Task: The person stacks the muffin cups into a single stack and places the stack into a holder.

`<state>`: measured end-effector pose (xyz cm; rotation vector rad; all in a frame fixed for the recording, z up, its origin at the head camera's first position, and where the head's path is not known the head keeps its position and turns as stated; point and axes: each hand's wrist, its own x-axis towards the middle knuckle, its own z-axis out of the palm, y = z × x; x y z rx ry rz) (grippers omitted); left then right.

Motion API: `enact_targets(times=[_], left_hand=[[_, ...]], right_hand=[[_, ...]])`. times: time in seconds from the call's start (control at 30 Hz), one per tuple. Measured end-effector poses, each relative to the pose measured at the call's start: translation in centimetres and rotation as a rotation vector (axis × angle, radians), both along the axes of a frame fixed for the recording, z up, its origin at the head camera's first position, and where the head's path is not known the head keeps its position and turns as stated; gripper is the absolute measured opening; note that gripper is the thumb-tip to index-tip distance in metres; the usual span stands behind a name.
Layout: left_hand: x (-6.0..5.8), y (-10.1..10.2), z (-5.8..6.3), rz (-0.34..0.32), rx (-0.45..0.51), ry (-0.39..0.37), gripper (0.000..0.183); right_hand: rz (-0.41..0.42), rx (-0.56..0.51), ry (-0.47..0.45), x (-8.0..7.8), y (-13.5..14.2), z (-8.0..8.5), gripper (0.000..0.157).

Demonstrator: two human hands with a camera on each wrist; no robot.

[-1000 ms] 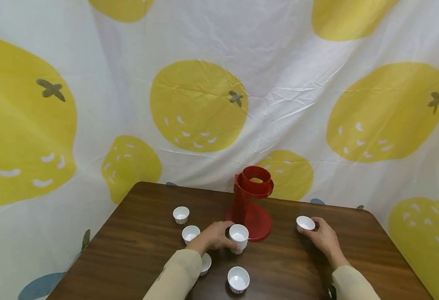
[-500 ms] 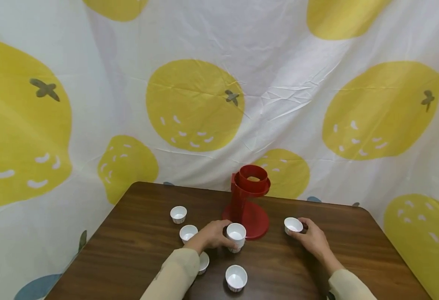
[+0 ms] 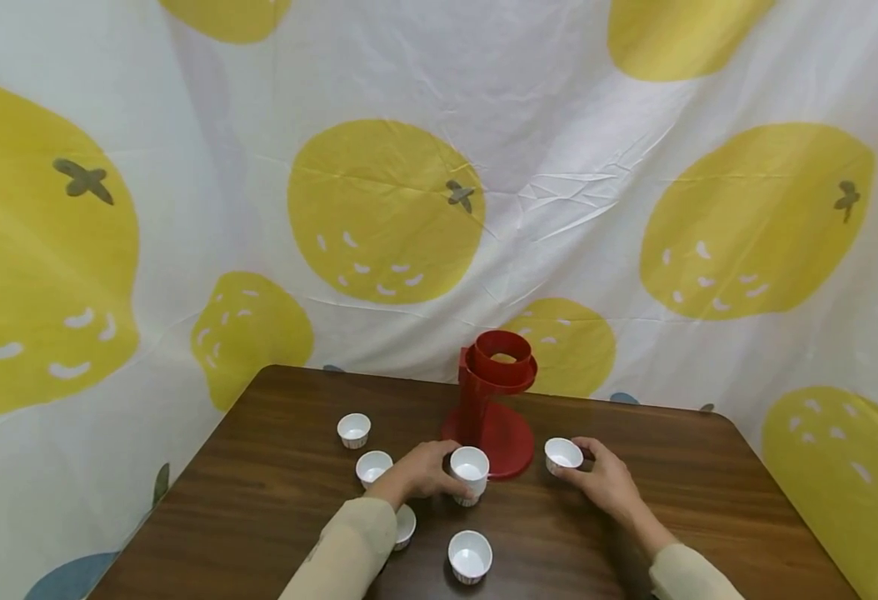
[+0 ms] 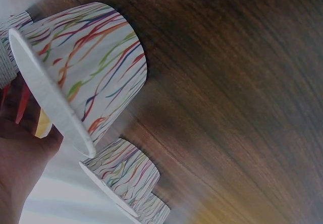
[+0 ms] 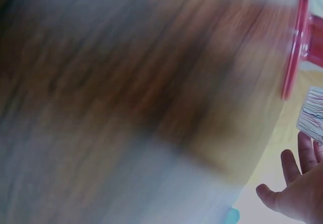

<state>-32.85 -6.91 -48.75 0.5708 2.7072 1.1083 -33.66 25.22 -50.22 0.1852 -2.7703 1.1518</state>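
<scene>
In the head view, my left hand (image 3: pixel 426 472) grips a short stack of small white paper baking cups (image 3: pixel 469 468) at the middle of the table. My right hand (image 3: pixel 602 477) pinches a single baking cup (image 3: pixel 562 454) by its side, mouth up, to the right of that stack. Just behind the stack stands a red stand (image 3: pixel 473 408) with a round base and a ring-shaped top. In the left wrist view, a nearby cup (image 4: pixel 96 62) shows coloured wavy lines. In the right wrist view, fingers support the patterned cup (image 5: pixel 314 114) at the right edge.
Loose baking cups stand around my left arm: one at the back left (image 3: pixel 353 430), another (image 3: pixel 374 467) nearer, a partly hidden cup (image 3: pixel 405 527) by the sleeve, and a front cup (image 3: pixel 471 557). A lemon-print cloth (image 3: pixel 559 208) hangs behind the wooden table (image 3: pixel 259 500).
My right hand has carried its cup leftward, closer to the stack and the red stand. My left hand stays on the stack. The head view has shifted slightly.
</scene>
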Motion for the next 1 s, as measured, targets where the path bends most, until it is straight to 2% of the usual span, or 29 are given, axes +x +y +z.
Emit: enact_targets(times=[0.33, 1.0], left_hand=[[0.1, 0.0, 0.1, -0.014, -0.013, 0.027, 0.057], [0.0, 0.1, 0.1, 0.003, -0.005, -0.020, 0.059]], right_hand=[[0.044, -0.026, 0.032, 0.6, -2.3, 1.0, 0.069], [0.123, -0.101, 0.084, 2.0, -6.3, 2.8, 0.060]])
